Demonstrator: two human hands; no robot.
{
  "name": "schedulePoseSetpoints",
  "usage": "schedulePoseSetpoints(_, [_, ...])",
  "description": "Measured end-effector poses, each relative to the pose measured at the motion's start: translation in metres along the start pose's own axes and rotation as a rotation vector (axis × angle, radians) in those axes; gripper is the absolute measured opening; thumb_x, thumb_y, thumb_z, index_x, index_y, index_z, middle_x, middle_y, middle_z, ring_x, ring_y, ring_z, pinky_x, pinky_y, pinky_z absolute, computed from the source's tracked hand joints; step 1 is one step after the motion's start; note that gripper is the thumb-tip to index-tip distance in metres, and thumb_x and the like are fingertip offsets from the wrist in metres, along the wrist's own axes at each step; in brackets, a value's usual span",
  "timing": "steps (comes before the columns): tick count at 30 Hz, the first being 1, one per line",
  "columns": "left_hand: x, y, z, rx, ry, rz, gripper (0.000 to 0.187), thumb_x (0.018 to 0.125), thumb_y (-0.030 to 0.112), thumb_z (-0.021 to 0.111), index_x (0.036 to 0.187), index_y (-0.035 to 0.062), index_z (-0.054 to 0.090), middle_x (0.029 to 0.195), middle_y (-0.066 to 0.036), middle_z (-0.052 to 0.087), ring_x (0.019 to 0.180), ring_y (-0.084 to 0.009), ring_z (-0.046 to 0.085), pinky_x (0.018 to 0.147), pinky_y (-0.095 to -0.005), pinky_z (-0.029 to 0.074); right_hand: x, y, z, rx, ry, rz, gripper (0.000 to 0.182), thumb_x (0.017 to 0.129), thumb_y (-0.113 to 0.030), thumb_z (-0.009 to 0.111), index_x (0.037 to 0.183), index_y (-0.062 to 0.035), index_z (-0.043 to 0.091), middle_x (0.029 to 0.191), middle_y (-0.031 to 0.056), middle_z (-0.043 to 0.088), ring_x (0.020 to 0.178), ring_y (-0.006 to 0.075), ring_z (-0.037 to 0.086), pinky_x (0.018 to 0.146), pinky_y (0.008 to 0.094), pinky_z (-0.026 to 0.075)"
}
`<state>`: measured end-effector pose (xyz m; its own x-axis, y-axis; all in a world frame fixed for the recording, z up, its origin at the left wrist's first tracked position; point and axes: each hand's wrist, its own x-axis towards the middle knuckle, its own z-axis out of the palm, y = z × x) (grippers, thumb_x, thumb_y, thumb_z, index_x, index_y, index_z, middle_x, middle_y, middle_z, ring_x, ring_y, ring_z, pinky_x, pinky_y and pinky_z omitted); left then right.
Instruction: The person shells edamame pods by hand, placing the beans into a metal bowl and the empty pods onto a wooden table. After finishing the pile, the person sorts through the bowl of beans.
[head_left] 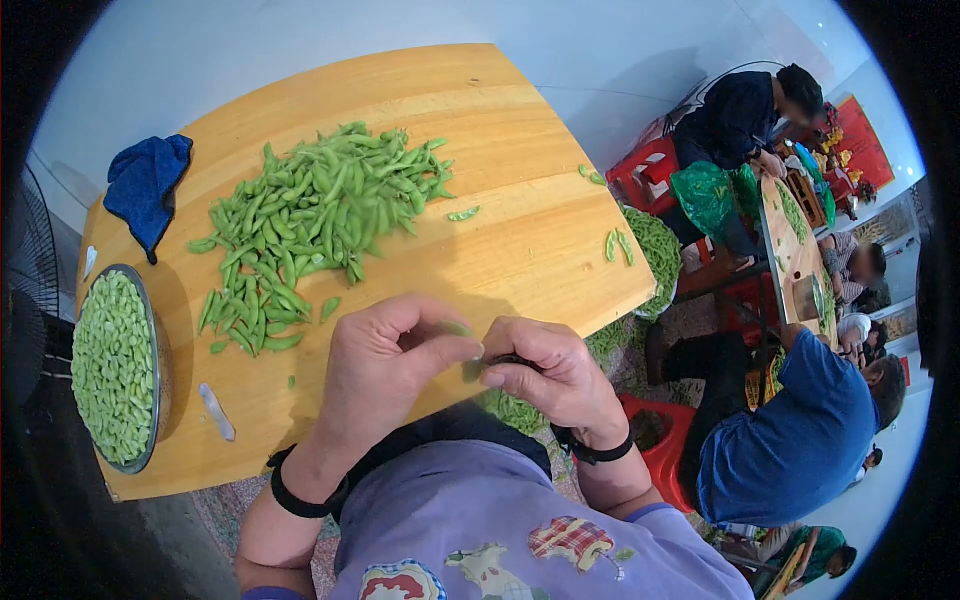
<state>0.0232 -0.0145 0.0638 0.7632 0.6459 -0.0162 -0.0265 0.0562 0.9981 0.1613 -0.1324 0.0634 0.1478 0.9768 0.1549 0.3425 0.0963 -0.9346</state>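
My left hand [385,360] is closed, thumb and forefinger pinching a green pod [455,328] over the table's near edge. Close beside it on the right, my right hand [545,372] is curled around a small dark tool [517,361] whose tip lies near the pod. A large pile of green pods [320,205] covers the middle of the wooden table [520,240] beyond my hands. At the left edge stands a metal bowl [153,375] full of shelled green beans [112,365].
A blue cloth [148,185] lies at the table's far left, a small pale strip [216,412] near the bowl. At right are a basin of pods [652,255], red stools [665,440] and several people around another table [775,235]. A fan [32,250] stands at far left.
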Motion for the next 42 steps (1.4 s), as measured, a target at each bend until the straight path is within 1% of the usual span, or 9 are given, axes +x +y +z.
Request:
schedulePoseSetpoints(13, [-0.005, 0.001, 0.004, 0.073, -0.038, -0.041, 0.003, 0.072, 0.002, 0.065, 0.072, 0.0027, 0.063, 0.060, 0.003, 0.055, 0.055, -0.0017, 0.044, 0.051, -0.0181, 0.035, -0.007, -0.014, 0.005, -0.194, 0.051, 0.061, 0.007, 0.076, -0.005, 0.061, 0.080, 0.0005, 0.058, 0.067, 0.0088, 0.056, 0.063, 0.0210, 0.055, 0.057, 0.0306, 0.042])
schedulePoseSetpoints(18, [0.001, -0.022, 0.000, -0.363, -0.216, -0.131, 0.006, 0.072, 0.004, 0.067, 0.076, 0.0044, 0.062, 0.065, 0.003, 0.055, 0.058, -0.0028, 0.045, 0.053, -0.0174, 0.035, -0.010, 0.020, 0.006, 0.885, -0.100, 0.279, 0.012, 0.076, -0.007, 0.062, 0.081, 0.0034, 0.060, 0.070, 0.0025, 0.059, 0.062, 0.0095, 0.052, 0.050, 0.0221, 0.037])
schedulePoseSetpoints(21, [0.007, -0.039, 0.006, -0.678, -0.359, -0.044, 0.007, 0.074, 0.006, 0.067, 0.078, 0.0046, 0.062, 0.069, 0.003, 0.054, 0.061, -0.0037, 0.045, 0.054, -0.0176, 0.036, -0.011, 0.034, 0.012, 1.218, -0.164, 0.284, 0.013, 0.075, -0.007, 0.063, 0.080, 0.0040, 0.059, 0.069, 0.0020, 0.058, 0.058, 0.0097, 0.050, 0.049, 0.0194, 0.035])
schedulePoseSetpoints(23, [0.007, -0.040, 0.007, -0.802, -0.443, 0.029, 0.008, 0.075, 0.006, 0.067, 0.079, 0.0044, 0.061, 0.071, 0.003, 0.053, 0.063, -0.0041, 0.046, 0.055, -0.0181, 0.037, -0.014, 0.029, 0.009, 1.055, -0.111, 0.333, 0.014, 0.074, -0.007, 0.063, 0.081, 0.0037, 0.059, 0.068, 0.0035, 0.057, 0.055, 0.0116, 0.049, 0.048, 0.0213, 0.035])
schedulePoseSetpoints(25, [0.004, -0.037, 0.003, -0.655, -0.217, -0.245, 0.016, 0.075, 0.014, 0.068, 0.079, 0.0030, 0.056, 0.082, -0.001, 0.051, 0.068, -0.0080, 0.048, 0.059, -0.0213, 0.041, -0.012, 0.020, 0.006, 0.888, -0.071, 0.379, 0.015, 0.074, -0.007, 0.064, 0.082, 0.0033, 0.059, 0.066, 0.0050, 0.057, 0.052, 0.0135, 0.049, 0.047, 0.0232, 0.036])
schedulePoseSetpoints(27, [0.003, -0.029, 0.012, -0.524, -0.123, -0.163, 0.012, 0.077, 0.011, 0.066, 0.076, 0.0033, 0.056, 0.075, 0.001, 0.052, 0.064, -0.0059, 0.047, 0.056, -0.0200, 0.039, -0.008, 0.009, 0.006, -0.115, 0.202, 0.053, 0.015, 0.072, -0.006, 0.065, 0.083, 0.0016, 0.058, 0.064, 0.0108, 0.055, 0.050, 0.0210, 0.050, 0.045, 0.0279, 0.037])
schedulePoseSetpoints(30, [0.001, -0.023, 0.015, -0.238, -0.045, -0.091, 0.011, 0.079, 0.009, 0.063, 0.073, 0.0030, 0.055, 0.065, 0.003, 0.052, 0.059, -0.0038, 0.046, 0.052, -0.0187, 0.038, -0.009, -0.012, 0.014, -0.429, 0.239, -0.043, 0.012, 0.070, -0.005, 0.065, 0.077, 0.0009, 0.057, 0.063, 0.0150, 0.052, 0.051, 0.0274, 0.051, 0.046, 0.0322, 0.039])
schedulePoseSetpoints(32, [-0.002, -0.020, 0.014, -0.086, -0.069, -0.100, 0.013, 0.080, 0.010, 0.062, 0.072, 0.0024, 0.054, 0.063, 0.003, 0.052, 0.057, -0.0037, 0.047, 0.050, -0.0186, 0.037, -0.008, -0.018, 0.013, -0.435, 0.228, 0.008, 0.010, 0.070, -0.004, 0.064, 0.071, 0.0010, 0.056, 0.063, 0.0149, 0.053, 0.053, 0.0300, 0.053, 0.047, 0.0339, 0.040])
schedulePoseSetpoints(42, [-0.002, -0.025, -0.002, -0.203, -0.271, -0.286, 0.011, 0.082, 0.011, 0.058, 0.082, -0.0004, 0.058, 0.067, -0.002, 0.057, 0.063, -0.0082, 0.055, 0.058, -0.0212, 0.046, -0.013, 0.000, 0.004, 0.351, 0.090, 0.349, 0.007, 0.077, -0.005, 0.061, 0.078, 0.0016, 0.060, 0.060, -0.0013, 0.052, 0.056, 0.0071, 0.046, 0.051, 0.0230, 0.037])
